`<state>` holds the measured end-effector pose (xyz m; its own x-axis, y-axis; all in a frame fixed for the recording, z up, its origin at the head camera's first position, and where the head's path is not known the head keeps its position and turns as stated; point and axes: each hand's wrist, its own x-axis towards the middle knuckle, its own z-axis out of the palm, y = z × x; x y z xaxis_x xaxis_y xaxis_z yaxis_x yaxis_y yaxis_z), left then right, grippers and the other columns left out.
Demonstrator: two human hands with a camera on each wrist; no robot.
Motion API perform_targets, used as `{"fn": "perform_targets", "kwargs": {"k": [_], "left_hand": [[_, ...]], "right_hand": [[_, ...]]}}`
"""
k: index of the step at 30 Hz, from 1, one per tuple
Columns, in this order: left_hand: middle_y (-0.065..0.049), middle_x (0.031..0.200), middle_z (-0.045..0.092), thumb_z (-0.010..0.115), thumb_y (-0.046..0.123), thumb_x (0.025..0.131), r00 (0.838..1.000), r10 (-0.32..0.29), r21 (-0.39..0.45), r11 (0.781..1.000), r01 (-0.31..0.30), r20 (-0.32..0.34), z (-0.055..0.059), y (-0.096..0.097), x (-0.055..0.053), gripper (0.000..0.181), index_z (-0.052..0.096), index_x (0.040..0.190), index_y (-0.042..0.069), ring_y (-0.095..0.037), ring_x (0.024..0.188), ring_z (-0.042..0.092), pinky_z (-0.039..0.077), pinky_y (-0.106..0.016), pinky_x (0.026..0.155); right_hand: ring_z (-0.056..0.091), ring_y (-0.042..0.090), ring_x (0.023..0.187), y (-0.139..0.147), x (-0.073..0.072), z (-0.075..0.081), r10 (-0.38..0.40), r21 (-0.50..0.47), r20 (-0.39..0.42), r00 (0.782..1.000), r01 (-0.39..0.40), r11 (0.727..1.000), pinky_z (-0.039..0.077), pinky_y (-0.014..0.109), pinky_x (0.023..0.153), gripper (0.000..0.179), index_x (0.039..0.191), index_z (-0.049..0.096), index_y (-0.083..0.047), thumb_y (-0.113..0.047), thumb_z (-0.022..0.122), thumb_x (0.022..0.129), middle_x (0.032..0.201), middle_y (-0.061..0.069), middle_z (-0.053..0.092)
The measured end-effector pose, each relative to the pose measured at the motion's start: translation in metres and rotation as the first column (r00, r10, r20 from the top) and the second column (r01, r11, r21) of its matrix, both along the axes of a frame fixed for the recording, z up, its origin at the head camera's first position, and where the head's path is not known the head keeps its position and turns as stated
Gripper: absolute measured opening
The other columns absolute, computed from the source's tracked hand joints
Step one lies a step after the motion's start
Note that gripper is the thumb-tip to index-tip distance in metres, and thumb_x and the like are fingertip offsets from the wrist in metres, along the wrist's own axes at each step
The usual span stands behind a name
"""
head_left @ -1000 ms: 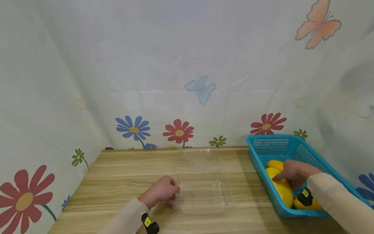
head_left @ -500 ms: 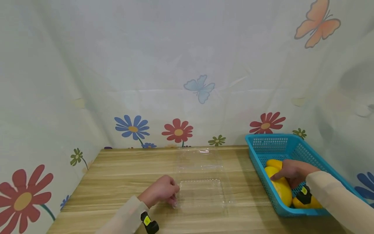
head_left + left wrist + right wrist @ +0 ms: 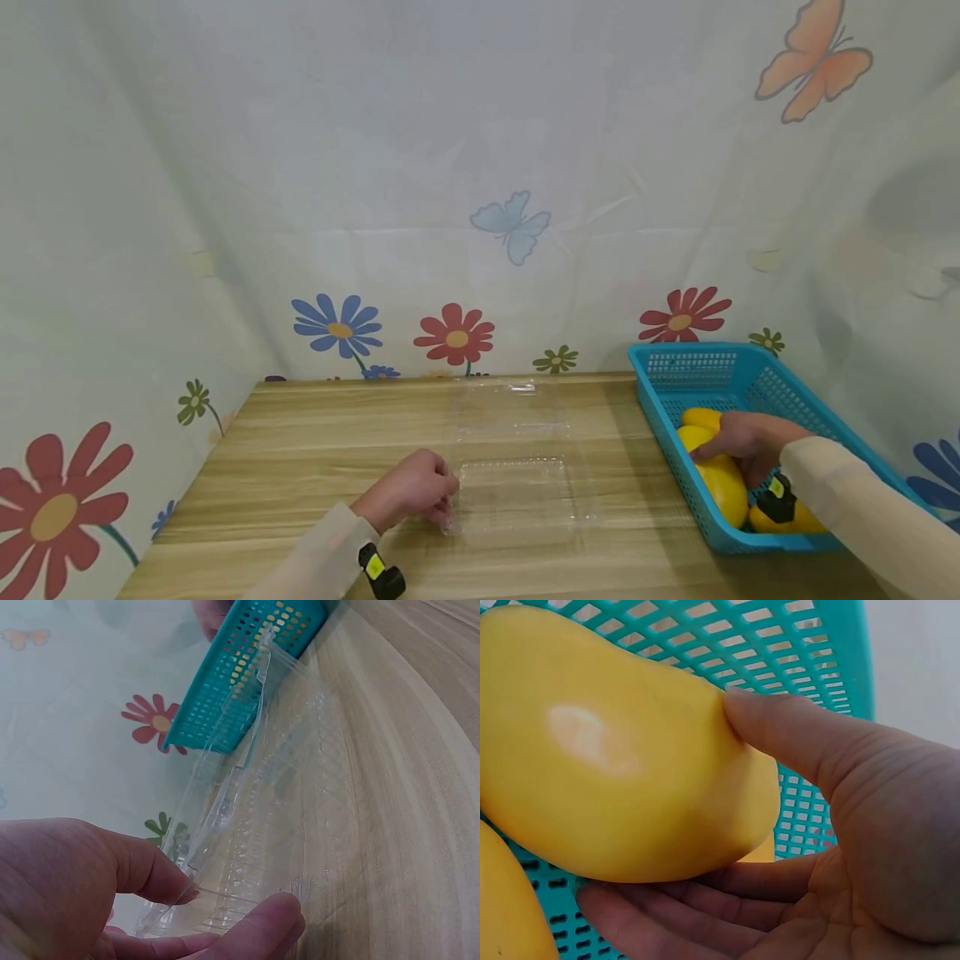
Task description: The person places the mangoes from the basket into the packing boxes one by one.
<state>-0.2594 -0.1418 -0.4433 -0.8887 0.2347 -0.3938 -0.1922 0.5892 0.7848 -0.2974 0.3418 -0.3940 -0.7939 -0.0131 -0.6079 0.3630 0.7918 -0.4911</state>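
In the head view, my left hand (image 3: 416,487) is at the near left corner of a clear plastic clamshell box (image 3: 517,500), which lies with its lid raised or folded back. Thumb and fingers pinch the box's edge (image 3: 225,900) in the left wrist view. My right hand (image 3: 750,442) reaches into a blue basket (image 3: 663,446) and grips a large yellow mango (image 3: 615,750). Its thumb presses on the mango's upper side while the other fingers curl underneath. A second mango (image 3: 510,900) lies beside it, partly cut off by the right wrist view.
More yellow fruit sits in the basket, one mango (image 3: 702,418) behind the right hand and another (image 3: 810,521) near the basket's front, partly hidden by the wrist camera. The wood-grain table (image 3: 337,433) meets a white flowered curtain (image 3: 375,167) at the back and sides.
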Motion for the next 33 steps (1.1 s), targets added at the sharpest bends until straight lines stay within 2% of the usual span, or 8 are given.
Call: {"fn": "perform_targets", "kwargs": {"k": [3, 12, 22, 33], "left_hand": [[-0.010, 0.078, 0.068, 0.060, 0.011, 0.095, 1.000, -0.001, 0.012, 1.000, 0.001, 0.009, 0.0007, 0.0003, 0.0007, 0.018, 0.068, 0.097, -0.005, -0.015, 0.061, 0.067, 0.063, -0.033, 0.063], [-0.013, 0.083, 0.068, 0.060, 0.011, 0.096, 1.000, -0.006, 0.044, 0.999, 0.005, 0.016, -0.0012, -0.0018, -0.0010, 0.018, 0.067, 0.101, -0.005, -0.017, 0.065, 0.068, 0.063, -0.033, 0.063], [-0.013, 0.083, 0.068, 0.059, 0.011, 0.097, 1.000, -0.016, 0.077, 0.997, 0.015, 0.013, -0.0064, -0.0043, -0.0033, 0.018, 0.065, 0.102, -0.005, -0.016, 0.063, 0.068, 0.063, -0.033, 0.062], [-0.014, 0.083, 0.069, 0.059, 0.010, 0.096, 1.000, -0.004, 0.076, 0.997, 0.004, 0.005, -0.0053, -0.0039, -0.0014, 0.018, 0.066, 0.102, -0.006, -0.016, 0.061, 0.067, 0.062, -0.032, 0.061]], "right_hand": [[0.066, 0.033, 0.094, 0.0002, 0.0006, -0.0012, -0.018, -0.050, 0.022, 1.000, 0.019, 0.999, 0.063, 0.052, 0.085, 0.079, 0.132, 0.023, 0.016, -0.031, 0.074, 0.094, 0.108, 0.026, 0.055], [0.068, 0.027, 0.087, 0.0000, 0.0002, -0.0003, 0.042, 0.033, -0.017, 0.999, -0.042, 0.999, 0.064, 0.046, 0.080, 0.063, 0.119, 0.043, 0.011, -0.034, 0.078, 0.090, 0.101, 0.019, 0.061], [0.067, 0.026, 0.087, 0.0026, 0.0006, -0.0011, 0.083, 0.092, -0.055, 0.995, -0.077, 0.993, 0.065, 0.047, 0.077, 0.064, 0.116, 0.046, 0.010, -0.038, 0.079, 0.088, 0.100, 0.018, 0.063], [0.066, 0.028, 0.087, -0.0013, 0.0022, -0.0006, 0.070, 0.151, -0.100, 0.993, -0.054, 0.987, 0.065, 0.045, 0.071, 0.063, 0.113, 0.048, 0.009, -0.037, 0.081, 0.085, 0.097, 0.018, 0.062]]}}
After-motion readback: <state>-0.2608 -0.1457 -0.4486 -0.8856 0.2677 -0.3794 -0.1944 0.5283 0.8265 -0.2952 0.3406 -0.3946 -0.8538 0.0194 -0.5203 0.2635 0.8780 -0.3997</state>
